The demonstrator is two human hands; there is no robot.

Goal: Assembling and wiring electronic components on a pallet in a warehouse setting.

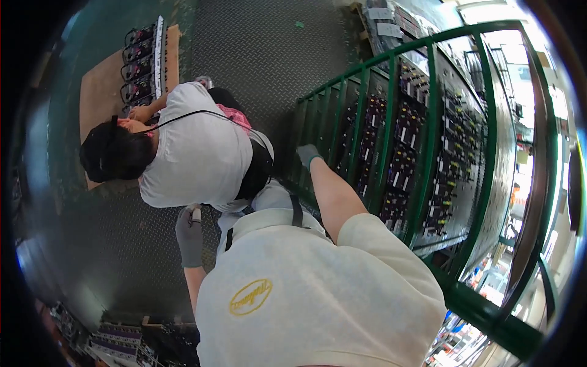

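My left hand, in a grey glove, hangs low beside my body, next to a co-worker's back. Its fingers are curled around a small pale thing, too small to name. My right hand, also gloved in grey, is at the near-left end of a tall green metal rack. Its fingers look closed on the rack's frame, though their tips are hard to see. Inside the rack stand several rows of dark parts with white and yellow-green tags.
A co-worker in a white shirt bends forward just ahead of me, close to my left hand. Beyond, a brown board bears a row of black wired units. Wrapped goods stand at the far right on dark tread-plate flooring.
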